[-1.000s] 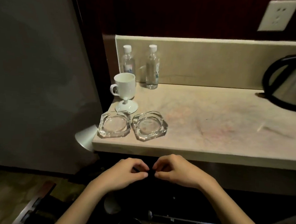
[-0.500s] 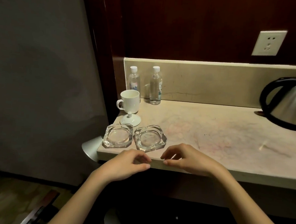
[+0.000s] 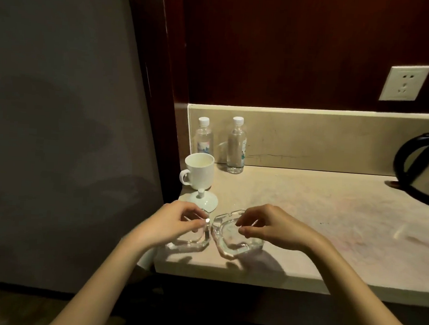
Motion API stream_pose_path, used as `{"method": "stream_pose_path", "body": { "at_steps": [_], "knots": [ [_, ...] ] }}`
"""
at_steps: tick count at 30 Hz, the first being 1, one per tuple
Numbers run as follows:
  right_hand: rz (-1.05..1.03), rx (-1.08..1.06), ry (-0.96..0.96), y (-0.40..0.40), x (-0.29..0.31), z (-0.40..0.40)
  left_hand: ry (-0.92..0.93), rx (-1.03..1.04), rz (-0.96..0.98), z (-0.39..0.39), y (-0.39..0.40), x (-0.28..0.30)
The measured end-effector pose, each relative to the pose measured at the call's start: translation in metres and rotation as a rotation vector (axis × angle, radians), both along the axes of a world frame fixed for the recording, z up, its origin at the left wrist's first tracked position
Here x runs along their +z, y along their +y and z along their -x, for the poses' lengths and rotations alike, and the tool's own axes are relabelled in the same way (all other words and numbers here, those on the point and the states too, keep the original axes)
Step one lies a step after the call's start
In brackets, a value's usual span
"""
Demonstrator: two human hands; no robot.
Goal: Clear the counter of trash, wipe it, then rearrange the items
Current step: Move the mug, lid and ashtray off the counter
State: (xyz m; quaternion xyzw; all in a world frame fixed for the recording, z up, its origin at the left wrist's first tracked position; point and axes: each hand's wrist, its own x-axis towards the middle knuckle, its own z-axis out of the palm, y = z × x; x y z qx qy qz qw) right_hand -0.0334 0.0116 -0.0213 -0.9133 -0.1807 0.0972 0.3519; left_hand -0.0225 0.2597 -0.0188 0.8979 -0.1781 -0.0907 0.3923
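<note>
The table (image 3: 306, 219) carries a kettle (image 3: 426, 169) far right of the two glass ashtrays (image 3: 236, 237) at its front left corner; mug (image 3: 199, 170) and lid (image 3: 203, 199) just behind them. Left hand (image 3: 171, 222) and right hand (image 3: 272, 227) each curl fingers onto an ashtray rim. Best lift both squarely, gripping firmly, since the glass looks slippery.

Both forearms are bare to the frame edge; no sleeves visible. The left hand (image 3: 172, 223) and right hand (image 3: 272, 229) are ungloved. Fingernails appear short; finer detail is blurred.
</note>
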Motion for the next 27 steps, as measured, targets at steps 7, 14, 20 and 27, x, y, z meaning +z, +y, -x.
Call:
{"method": "stream_pose_path", "body": {
  "at_steps": [7,14,20,27],
  "knots": [
    [-0.017,-0.127,-0.059,0.035,-0.004,-0.042,-0.069,0.171,0.1,-0.067,0.04,0.0],
    [0.002,-0.244,-0.11,0.063,-0.011,-0.067,-0.085,0.283,0.104,-0.124,0.043,-0.022],
    [0.129,-0.28,-0.169,0.089,-0.018,-0.097,-0.076,0.362,0.23,-0.144,0.028,-0.042],
    [0.243,-0.217,-0.196,0.106,-0.038,-0.128,-0.085,0.328,0.32,-0.142,0.02,-0.049]
  ]
}}
